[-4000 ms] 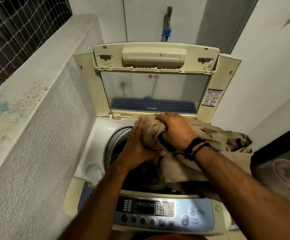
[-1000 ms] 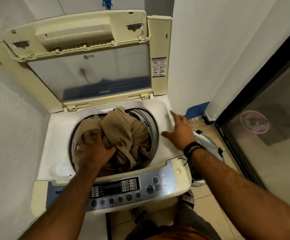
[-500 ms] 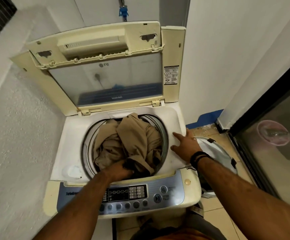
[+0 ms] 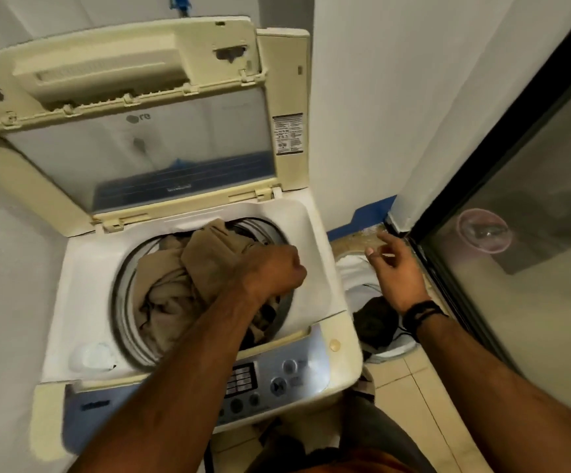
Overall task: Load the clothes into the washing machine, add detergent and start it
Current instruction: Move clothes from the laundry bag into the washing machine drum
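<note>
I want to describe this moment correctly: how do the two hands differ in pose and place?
The left hand is curled over the tan clothes in the drum; the right hand hangs with loose fingers beside the washer, above the white basket. Only the right arm shows a black wristband. Both arms are bare.

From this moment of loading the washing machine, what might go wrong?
1. The beige clothes bulge above the drum rim; unless the left hand pushes them lower, they may catch when the raised lid closes.
2. The right hand reaches over the white basket on the floor, which holds a dark item that might be forgotten.
</note>
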